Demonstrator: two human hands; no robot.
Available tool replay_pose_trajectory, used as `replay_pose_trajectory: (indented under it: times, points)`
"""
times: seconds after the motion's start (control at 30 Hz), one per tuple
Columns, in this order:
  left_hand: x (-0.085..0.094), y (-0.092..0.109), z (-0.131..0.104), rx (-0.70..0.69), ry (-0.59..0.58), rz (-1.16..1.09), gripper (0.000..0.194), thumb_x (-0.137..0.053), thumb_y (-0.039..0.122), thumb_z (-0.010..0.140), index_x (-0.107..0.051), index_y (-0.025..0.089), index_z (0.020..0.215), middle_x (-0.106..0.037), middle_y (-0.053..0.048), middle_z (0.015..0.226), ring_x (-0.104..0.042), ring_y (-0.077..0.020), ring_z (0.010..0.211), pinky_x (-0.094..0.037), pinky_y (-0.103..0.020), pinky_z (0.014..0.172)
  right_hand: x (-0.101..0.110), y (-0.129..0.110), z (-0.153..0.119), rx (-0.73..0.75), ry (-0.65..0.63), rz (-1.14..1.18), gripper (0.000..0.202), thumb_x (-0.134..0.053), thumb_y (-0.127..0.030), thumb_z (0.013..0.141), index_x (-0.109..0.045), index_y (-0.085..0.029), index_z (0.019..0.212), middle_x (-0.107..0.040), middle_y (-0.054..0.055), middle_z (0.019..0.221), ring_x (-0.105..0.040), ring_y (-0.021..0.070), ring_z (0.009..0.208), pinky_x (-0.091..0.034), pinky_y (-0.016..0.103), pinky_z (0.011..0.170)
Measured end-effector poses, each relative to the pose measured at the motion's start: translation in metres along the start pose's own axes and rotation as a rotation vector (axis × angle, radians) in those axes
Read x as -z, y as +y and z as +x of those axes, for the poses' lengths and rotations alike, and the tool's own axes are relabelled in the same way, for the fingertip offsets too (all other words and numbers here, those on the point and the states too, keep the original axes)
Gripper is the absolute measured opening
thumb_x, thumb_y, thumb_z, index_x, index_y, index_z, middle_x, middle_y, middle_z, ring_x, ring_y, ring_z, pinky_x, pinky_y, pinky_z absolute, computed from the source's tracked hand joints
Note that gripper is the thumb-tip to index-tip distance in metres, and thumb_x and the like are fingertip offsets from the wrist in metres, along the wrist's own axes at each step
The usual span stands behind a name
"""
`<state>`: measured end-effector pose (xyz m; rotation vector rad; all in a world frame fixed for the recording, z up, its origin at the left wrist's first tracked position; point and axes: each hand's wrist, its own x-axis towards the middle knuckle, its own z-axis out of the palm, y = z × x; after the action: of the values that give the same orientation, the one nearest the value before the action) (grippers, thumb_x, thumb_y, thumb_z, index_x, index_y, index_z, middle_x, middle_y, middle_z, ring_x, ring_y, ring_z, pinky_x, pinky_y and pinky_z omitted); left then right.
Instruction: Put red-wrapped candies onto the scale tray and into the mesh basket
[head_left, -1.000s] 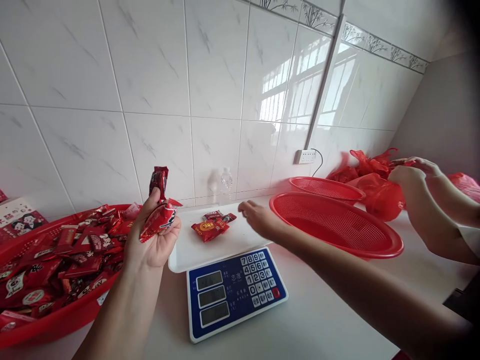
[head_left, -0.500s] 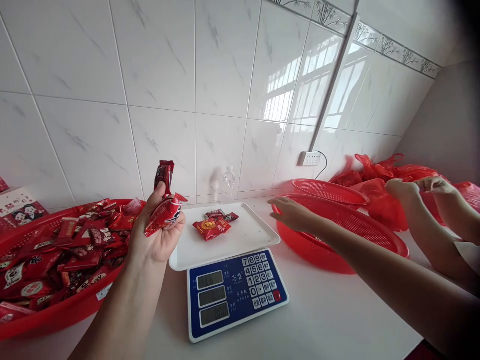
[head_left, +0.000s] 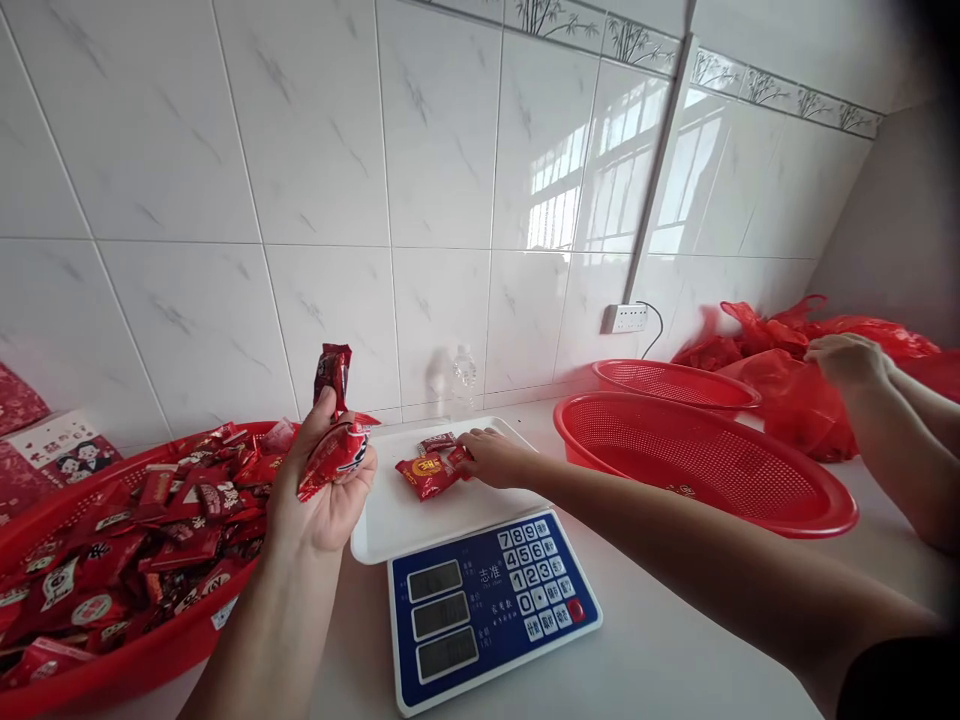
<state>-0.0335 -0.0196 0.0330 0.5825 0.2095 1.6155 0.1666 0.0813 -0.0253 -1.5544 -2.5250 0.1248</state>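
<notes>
My left hand [head_left: 322, 480] is closed round red wrapped candies, a dark red one [head_left: 332, 376] upright at the thumb and a brighter red one [head_left: 339, 455] across the palm. It is raised to the left of the scale's white tray [head_left: 390, 520]. On that tray lie a red candy with a gold emblem [head_left: 429, 473] and a smaller dark one [head_left: 437, 442] behind it. My right hand [head_left: 495, 457] reaches over the tray from the right, its fingertips curled on a small red candy [head_left: 458, 457] beside them.
A red basket [head_left: 150, 665] heaped with candies is at the left, near a printed box [head_left: 67, 450]. The scale's blue keypad panel [head_left: 491, 610] faces me. At the right are two red baskets [head_left: 705, 460], red bags [head_left: 795, 400] and another person's hands [head_left: 851, 360]. A clear bottle [head_left: 463, 380] stands behind the tray.
My right hand has moved left from the red basket's rim to the candies on the tray. The view has shifted slightly. The other person's hands have moved closer together.
</notes>
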Motion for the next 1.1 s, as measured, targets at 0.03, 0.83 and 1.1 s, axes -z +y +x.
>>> replay_pose_trajectory:
  times: [0.03, 0.83, 1.1]
  points:
    - [0.0, -0.001, 0.0, 0.004, -0.003, 0.002, 0.034, -0.037, 0.016, 0.094, -0.048, 0.015, 0.061, -0.036, 0.007, 0.042, -0.032, -0.0043, 0.033, -0.027, -0.015, 0.031, 0.0, 0.002, -0.002, 0.0, 0.01, -0.005, 0.026, -0.048, -0.031, 0.084, -0.058, -0.017, 0.104, -0.064, 0.012, 0.102, -0.056, 0.0262, 0.099, -0.041, 0.032, 0.075]
    - [0.001, -0.008, 0.003, 0.044, -0.05, -0.018, 0.036, -0.033, 0.012, 0.094, -0.045, 0.016, 0.059, -0.034, 0.007, 0.04, -0.031, -0.0036, 0.03, -0.025, -0.015, 0.03, 0.039, 0.096, -0.058, -0.223, 0.169, -0.172, 0.049, -0.043, -0.045, 0.088, -0.046, -0.021, 0.131, -0.04, 0.012, 0.141, -0.031, 0.0289, 0.132, -0.034, 0.046, 0.101]
    - [0.004, -0.003, 0.0, 0.032, -0.037, -0.008, 0.033, -0.035, 0.013, 0.093, -0.047, 0.015, 0.063, -0.036, 0.007, 0.043, -0.033, -0.004, 0.032, -0.027, -0.014, 0.031, 0.013, -0.028, 0.008, 0.019, -0.116, 0.16, 0.083, -0.03, -0.075, 0.077, -0.026, -0.026, 0.143, -0.019, 0.013, 0.151, -0.002, 0.0346, 0.138, -0.017, 0.058, 0.104]
